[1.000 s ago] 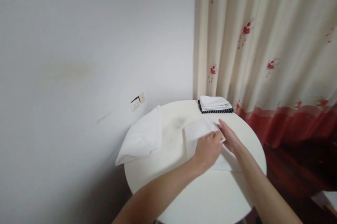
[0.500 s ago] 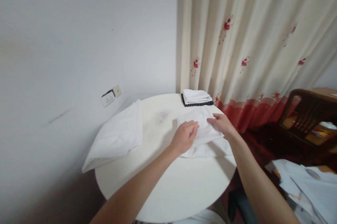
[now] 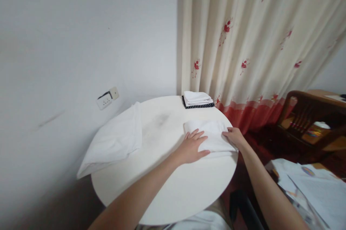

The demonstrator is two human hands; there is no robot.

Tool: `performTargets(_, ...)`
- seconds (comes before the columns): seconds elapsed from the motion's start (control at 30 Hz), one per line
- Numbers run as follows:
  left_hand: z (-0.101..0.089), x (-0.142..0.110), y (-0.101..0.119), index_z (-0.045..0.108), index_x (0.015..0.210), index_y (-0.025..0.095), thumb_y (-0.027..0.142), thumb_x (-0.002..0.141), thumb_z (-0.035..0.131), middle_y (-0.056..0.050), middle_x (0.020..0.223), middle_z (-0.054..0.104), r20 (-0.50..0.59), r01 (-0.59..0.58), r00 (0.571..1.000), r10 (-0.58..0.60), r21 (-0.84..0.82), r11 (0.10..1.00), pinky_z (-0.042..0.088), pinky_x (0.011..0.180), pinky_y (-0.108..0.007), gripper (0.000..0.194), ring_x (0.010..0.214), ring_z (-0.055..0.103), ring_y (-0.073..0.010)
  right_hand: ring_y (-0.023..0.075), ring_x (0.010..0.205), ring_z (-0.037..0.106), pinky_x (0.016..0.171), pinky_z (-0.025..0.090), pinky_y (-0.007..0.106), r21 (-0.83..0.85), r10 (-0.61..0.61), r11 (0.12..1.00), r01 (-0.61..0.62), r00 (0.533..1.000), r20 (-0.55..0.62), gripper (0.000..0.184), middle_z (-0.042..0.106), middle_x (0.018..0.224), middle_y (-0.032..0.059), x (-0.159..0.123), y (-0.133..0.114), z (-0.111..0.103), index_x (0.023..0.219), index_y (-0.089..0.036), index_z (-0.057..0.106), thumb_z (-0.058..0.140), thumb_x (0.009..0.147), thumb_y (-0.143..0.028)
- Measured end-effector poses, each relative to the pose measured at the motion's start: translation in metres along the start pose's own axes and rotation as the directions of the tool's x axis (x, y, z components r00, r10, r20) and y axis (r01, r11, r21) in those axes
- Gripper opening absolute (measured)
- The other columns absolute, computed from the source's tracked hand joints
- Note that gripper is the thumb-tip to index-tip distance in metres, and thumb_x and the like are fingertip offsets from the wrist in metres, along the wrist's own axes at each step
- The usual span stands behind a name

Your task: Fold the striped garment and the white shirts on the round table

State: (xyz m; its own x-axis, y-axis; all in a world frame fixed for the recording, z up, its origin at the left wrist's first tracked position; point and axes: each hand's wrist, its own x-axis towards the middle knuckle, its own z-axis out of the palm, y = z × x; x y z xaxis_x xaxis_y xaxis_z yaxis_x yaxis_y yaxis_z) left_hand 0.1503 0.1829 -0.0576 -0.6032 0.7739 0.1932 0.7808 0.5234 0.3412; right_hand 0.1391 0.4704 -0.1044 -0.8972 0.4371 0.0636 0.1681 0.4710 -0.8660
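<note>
A folded white cloth (image 3: 212,134) lies on the right half of the round white table (image 3: 173,194). My left hand (image 3: 192,147) rests on its left part, fingers spread. At the cloth's right edge my right hand (image 3: 234,137) pinches the fabric between thumb and fingers. Just beyond it, near the table's far edge, a neat stack of folded white cloths (image 3: 198,97) sits on a black cloth with white marks (image 3: 200,106). Another white cloth (image 3: 116,138), larger and loosely laid, hangs over the table's left edge.
A wall with a power socket (image 3: 104,101) stands close on the left. Behind the table hangs a flowered curtain (image 3: 216,42) with a red hem. To the right are a dark wooden chair (image 3: 286,111) and a pile of papers (image 3: 316,186).
The cloth's raised flap has come down toward me, so the cloth now lies folded over. My left hand has flattened and spread its fingers; the right still grips the edge.
</note>
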Motion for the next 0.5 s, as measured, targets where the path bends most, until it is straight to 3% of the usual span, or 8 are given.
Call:
performTargets(0.1, 0.001, -0.005, 0.005, 0.041, 0.153, 0.026, 0.029, 0.089, 0.06, -0.008, 0.165, 0.029, 0.055, 0.022, 0.998, -0.025, 0.055, 0.998, 0.024, 0.12, -0.061, 0.067, 0.154, 0.016, -0.032, 0.0166, 0.062, 0.059, 0.056, 0.042, 0.023, -0.028, -0.026, 0.999, 0.026, 0.999, -0.019, 0.014, 0.064, 0.063, 0.0017, 0.002, 0.004, 0.003, 0.069, -0.013, 0.069, 0.063, 0.065, -0.025)
performTargets(0.23, 0.009, -0.011, 0.012, 0.04, 0.154, 0.026, -0.004, 0.075, 0.042, -0.004, 0.167, 0.022, 0.047, 0.088, 0.995, -0.092, 0.083, 0.993, 0.028, 0.12, -0.057, 0.085, 0.156, 0.006, -0.0288, 0.0161, 0.066, 0.056, 0.061, 0.039, 0.024, -0.111, -0.084, 0.991, 0.079, 0.996, -0.036, 0.01, 0.061, 0.063, 0.0001, 0.003, 0.007, 0.008, 0.064, -0.016, 0.066, 0.063, 0.065, -0.025)
performTargets(0.4, 0.01, -0.028, 0.002, 0.041, 0.154, 0.031, -0.01, 0.071, 0.032, 0.0, 0.167, 0.022, 0.048, 0.146, 0.987, -0.152, 0.107, 0.983, 0.023, 0.119, -0.064, 0.093, 0.156, 0.0, -0.0298, 0.0141, 0.061, 0.05, 0.058, 0.032, 0.025, -0.201, -0.123, 0.973, 0.117, 0.992, -0.021, 0.016, 0.056, 0.058, -0.0012, -0.011, -0.003, 0.028, 0.059, -0.018, 0.06, 0.063, 0.07, -0.029)
performTargets(0.5, 0.003, -0.052, -0.014, 0.039, 0.155, 0.029, -0.009, 0.07, 0.034, 0.001, 0.168, 0.02, 0.046, 0.198, 0.977, -0.207, 0.14, 0.97, 0.022, 0.122, -0.058, 0.093, 0.156, -0.001, -0.0266, 0.013, 0.059, 0.048, 0.056, 0.029, 0.025, -0.265, -0.118, 0.957, 0.114, 0.993, 0.0, 0.017, 0.058, 0.061, -0.0011, -0.024, -0.016, 0.048, 0.062, -0.02, 0.06, 0.063, 0.074, -0.031)
